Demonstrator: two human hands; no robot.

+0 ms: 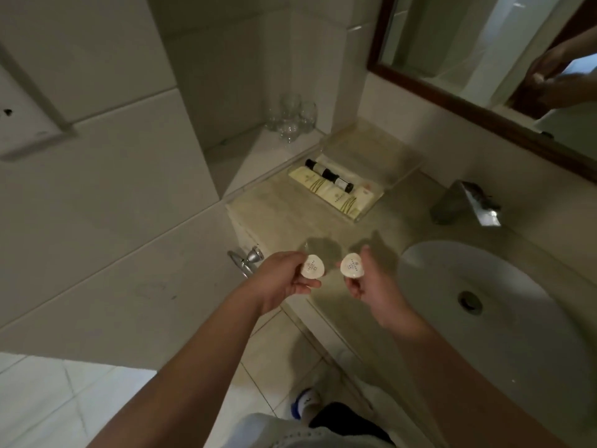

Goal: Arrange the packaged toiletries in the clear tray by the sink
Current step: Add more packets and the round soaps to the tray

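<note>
My left hand [284, 279] holds a small round white packaged soap [312, 266] with a printed logo. My right hand [371, 286] holds a second round white packaged soap [351, 266] of the same kind. Both are raised over the counter's front edge, a short gap between them. Farther back on the counter lies the clear tray [387, 153]. Its near end holds two dark small bottles [328, 173] lying end to end, cream packets [326, 189] with green stripes, and a small pale box [363, 191]. The tray's far half shows nothing in it.
A white basin [484, 315] sits at the right with a chrome tap [468, 203] behind it. Clear glasses [292, 119] stand on a white ledge beyond the tray. A wood-framed mirror [484, 101] hangs above. A chrome towel ring [247, 258] is on the left wall.
</note>
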